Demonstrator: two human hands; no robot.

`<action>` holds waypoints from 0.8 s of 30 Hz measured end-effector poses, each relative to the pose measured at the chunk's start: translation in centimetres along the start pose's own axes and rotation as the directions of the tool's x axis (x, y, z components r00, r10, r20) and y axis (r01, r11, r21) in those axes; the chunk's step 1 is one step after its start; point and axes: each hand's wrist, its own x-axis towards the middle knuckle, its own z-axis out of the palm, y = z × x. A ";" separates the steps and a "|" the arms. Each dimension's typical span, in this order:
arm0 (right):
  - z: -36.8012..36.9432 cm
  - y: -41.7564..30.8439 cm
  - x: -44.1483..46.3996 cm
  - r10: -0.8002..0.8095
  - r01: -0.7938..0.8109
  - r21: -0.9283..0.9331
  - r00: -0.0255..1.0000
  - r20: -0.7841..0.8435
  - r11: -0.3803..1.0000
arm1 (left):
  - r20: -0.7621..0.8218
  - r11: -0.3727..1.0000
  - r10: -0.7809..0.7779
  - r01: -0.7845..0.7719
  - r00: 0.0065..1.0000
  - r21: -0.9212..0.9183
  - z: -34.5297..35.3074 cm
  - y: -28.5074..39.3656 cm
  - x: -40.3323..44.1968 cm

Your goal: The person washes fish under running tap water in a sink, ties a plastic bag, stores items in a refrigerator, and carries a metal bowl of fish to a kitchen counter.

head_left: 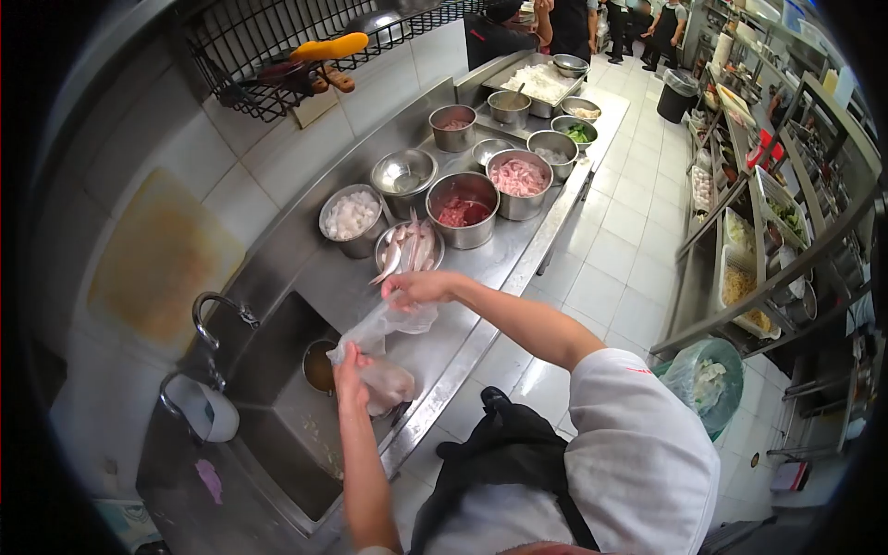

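A clear plastic bag [375, 328] is stretched between my two hands above the counter, beside the sink. My left hand [351, 375] is closed on the side of the bag nearer the sink. My right hand [412, 287] pinches its upper end, close to a bowl of whole fish [413, 245]. Pale pinkish contents [390, 384] bulge in the lower part of the bag, near the counter's front edge; I cannot make out exactly what they are.
Beyond the fish stand steel pots of red meat [462, 211], pink meat [519, 176] and white pieces [352, 215]. The sink [287, 388] with its faucet [217, 310] lies left. Shelves [777, 213] and a lined bin [708, 384] are right. Several people stand far back.
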 end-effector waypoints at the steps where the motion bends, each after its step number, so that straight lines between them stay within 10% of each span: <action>1: 0.7 -0.5 -0.7 -0.053 0.059 0.095 0.996 -0.071 0.994 | -0.020 1.000 0.002 -0.003 1.000 -0.015 0.6 0.0 0.6; 3: 2.8 -1.5 -2.1 -0.135 0.194 0.265 0.965 -0.224 0.945 | -0.130 1.000 -0.008 0.012 0.992 0.029 2.2 -0.4 1.9; 6: 5.8 -1.5 -3.8 -0.093 -0.007 -0.244 0.915 -0.392 0.970 | -0.176 0.990 -0.059 0.080 0.983 0.114 4.2 -1.1 3.8; 7: 6.3 1.1 -3.0 -0.545 0.165 -0.669 0.732 -0.409 0.724 | -0.177 0.988 -0.020 0.047 0.984 0.150 4.7 -1.9 4.9; 8: 6.9 2.5 -3.1 -0.498 0.040 -0.723 0.752 -0.433 0.690 | -0.183 0.985 -0.060 0.087 0.981 0.146 6.0 -1.6 4.6; 13: 8.9 2.0 -4.4 -0.240 -0.312 -0.673 0.767 -0.595 0.671 | -0.126 0.967 -0.173 0.193 0.977 0.166 9.7 -0.8 3.9; 21: 7.1 6.0 -1.5 -0.380 -0.326 -0.821 0.765 -0.520 0.468 | 0.081 0.964 -0.262 0.264 0.962 -0.018 11.0 -1.9 2.4; 24: 6.3 6.1 -1.1 -0.388 -0.280 -0.871 0.810 -0.440 0.404 | 0.257 0.908 -0.208 0.088 0.944 0.410 9.8 -0.2 0.9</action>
